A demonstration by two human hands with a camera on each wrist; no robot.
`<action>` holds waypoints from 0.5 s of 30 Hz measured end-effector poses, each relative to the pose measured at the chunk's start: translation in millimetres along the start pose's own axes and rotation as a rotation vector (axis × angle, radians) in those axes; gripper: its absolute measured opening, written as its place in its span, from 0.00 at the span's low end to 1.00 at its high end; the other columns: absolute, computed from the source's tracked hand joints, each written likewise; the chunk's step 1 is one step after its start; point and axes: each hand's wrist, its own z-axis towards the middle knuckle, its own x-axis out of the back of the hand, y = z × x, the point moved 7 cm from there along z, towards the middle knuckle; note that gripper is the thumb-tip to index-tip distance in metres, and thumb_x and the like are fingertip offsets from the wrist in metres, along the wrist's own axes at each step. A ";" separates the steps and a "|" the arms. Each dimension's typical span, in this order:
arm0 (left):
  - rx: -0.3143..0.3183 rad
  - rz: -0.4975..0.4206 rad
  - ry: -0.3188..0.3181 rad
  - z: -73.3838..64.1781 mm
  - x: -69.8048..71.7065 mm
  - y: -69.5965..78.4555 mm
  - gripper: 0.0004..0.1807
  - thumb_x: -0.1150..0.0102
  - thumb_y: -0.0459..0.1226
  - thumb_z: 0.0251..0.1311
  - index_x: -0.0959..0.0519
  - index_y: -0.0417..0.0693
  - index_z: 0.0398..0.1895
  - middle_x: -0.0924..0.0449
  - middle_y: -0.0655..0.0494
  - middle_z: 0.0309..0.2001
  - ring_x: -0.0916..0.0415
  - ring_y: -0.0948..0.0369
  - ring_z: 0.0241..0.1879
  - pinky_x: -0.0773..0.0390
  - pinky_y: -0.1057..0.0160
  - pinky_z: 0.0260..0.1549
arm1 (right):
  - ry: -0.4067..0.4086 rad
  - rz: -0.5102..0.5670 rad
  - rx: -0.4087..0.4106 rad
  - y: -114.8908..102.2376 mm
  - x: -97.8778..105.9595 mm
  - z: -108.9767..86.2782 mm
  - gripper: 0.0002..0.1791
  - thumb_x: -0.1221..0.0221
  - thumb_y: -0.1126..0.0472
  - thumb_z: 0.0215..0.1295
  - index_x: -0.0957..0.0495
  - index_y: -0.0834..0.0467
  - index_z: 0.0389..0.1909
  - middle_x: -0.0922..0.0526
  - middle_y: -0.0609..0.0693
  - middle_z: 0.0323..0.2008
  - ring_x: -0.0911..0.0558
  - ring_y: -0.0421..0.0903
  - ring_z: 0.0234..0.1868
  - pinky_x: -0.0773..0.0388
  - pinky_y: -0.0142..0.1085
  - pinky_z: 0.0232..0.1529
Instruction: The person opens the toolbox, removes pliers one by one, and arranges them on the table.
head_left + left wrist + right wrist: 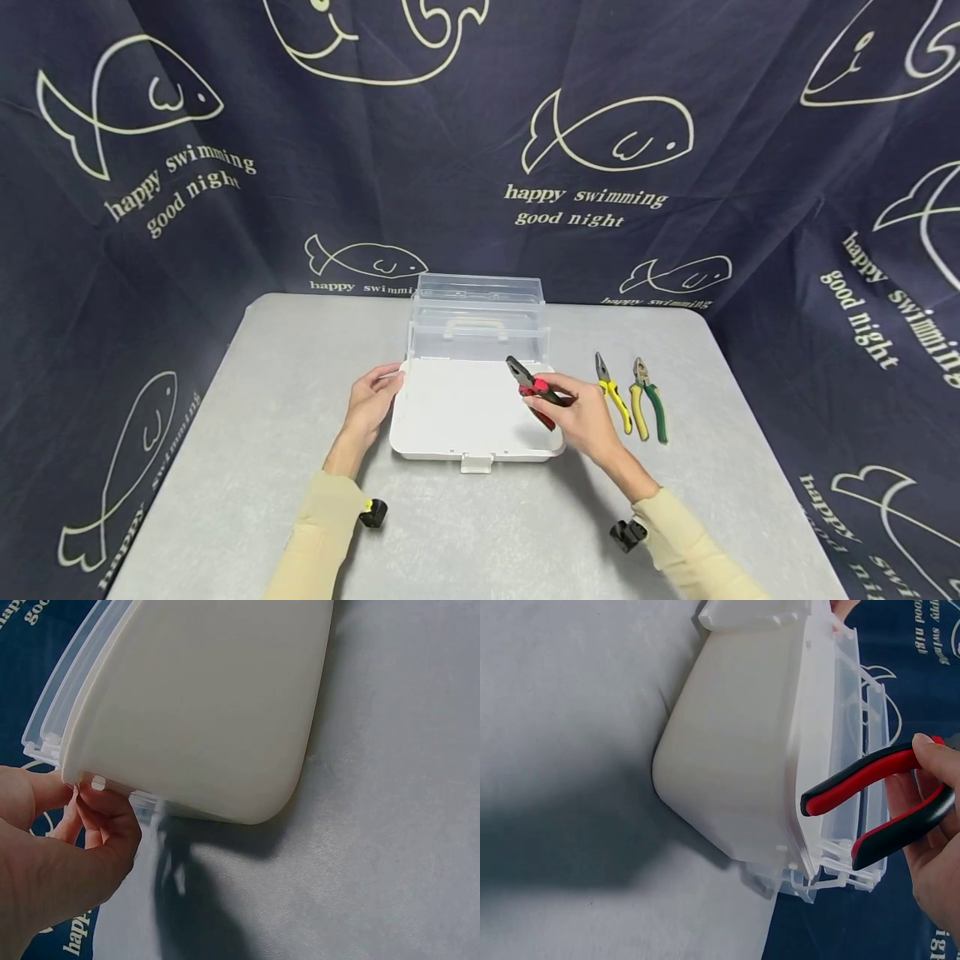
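A white plastic storage box (465, 408) stands on the table with its clear lid (480, 308) raised at the back. At the box's left edge, my left hand (371, 402) pinches the rim between thumb and fingers; the left wrist view shows this hand (75, 840) close up. Over the right part of the box, my right hand (581, 412) holds red-and-black pliers (534, 387) near the pivot, with the dark nose pointing up and left. In the right wrist view, the spread handles (862, 784) of these pliers hang in front of the box's rim.
To the right of the box lie yellow-handled long-nose pliers (615, 400) and combination pliers (647, 398) with one yellow and one green handle. A white latch (476, 463) sticks out at the box's front. Behind the grey table (465, 533) hangs a dark blue fish-print cloth (465, 175).
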 end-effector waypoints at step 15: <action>-0.005 -0.009 0.007 -2.1 -1.0 1.4 0.19 0.40 0.36 0.73 0.22 0.41 0.63 0.17 0.60 0.40 0.23 0.65 0.37 0.24 0.70 0.36 | 0.057 0.015 -0.033 -30.4 25.6 2.1 0.15 0.26 0.74 0.54 0.14 0.69 0.44 0.11 0.63 0.38 0.15 0.35 0.38 0.19 0.23 0.38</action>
